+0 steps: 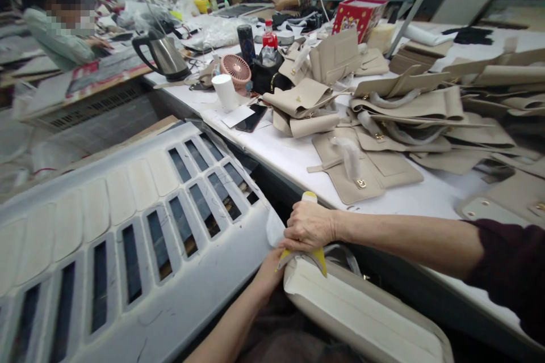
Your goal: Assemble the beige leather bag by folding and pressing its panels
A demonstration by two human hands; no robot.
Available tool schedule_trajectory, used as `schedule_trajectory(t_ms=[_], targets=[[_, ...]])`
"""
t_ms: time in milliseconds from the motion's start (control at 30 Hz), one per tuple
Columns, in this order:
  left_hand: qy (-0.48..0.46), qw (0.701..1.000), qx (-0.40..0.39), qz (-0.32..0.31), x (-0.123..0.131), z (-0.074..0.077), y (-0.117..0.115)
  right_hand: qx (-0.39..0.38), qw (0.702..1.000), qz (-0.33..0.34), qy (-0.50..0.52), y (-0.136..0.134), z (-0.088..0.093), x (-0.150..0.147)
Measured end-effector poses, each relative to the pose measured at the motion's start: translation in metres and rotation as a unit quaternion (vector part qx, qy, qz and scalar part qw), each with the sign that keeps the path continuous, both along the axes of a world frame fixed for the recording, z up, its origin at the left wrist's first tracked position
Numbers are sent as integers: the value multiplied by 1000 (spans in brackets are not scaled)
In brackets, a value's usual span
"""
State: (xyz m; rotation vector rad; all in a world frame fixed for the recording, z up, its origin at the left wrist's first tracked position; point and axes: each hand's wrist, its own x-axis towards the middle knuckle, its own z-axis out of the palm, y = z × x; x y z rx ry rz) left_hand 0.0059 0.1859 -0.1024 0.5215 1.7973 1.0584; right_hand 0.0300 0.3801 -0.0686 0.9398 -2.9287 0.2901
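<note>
My right hand (310, 223) is closed round a yellow-and-white tool (320, 261). Its rounded butt sticks out above my fist, and its curved, two-pointed yellow end lies against the near end of a beige handbag (361, 309). The bag rests on its side across my lap, a long pale panel facing up. Low at the same end of the bag is my left hand (271, 270), its fingers mostly hidden behind the right hand and the tool. A clear-wrapped strap (348, 258) shows beside the bag.
A slotted grey-white rack (170, 295) holding pale oblong pieces (96, 210) stands at left. On the white table (272, 150) lie several beige bag parts (409, 108), a phone (252, 118), a paper cup (225, 92), a pink fan (235, 71) and a kettle (164, 55). Other people work farther back.
</note>
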Motion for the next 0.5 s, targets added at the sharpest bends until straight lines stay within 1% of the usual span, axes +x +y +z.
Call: schedule_trajectory(t_ms=[33,100,167,200,267,333,367,433,500], targets=[[-7,1000,21,16,0,6,-5,1,1000,1,0,0,0,0],[-20,996,70,56,0,24,-15,3,1000,4,0,0,0,0],[-2,994,90,67,1,44,-20,2,1000,5,4,0,-1,0],[31,995,76,54,2,52,-20,-1,1000,5,8,0,-1,0],[144,989,10,14,4,65,-17,-7,1000,3,12,1,-2,1],[249,967,-54,-15,6,71,-11,-11,1000,0,12,2,-3,2],[281,956,-76,-24,7,72,-9,-12,1000,-1,10,2,-2,3],[305,946,-99,-35,10,70,-6,-9,1000,-3,5,3,-2,5],[313,943,-106,-40,12,67,-6,-6,1000,-4,-2,3,-2,5]])
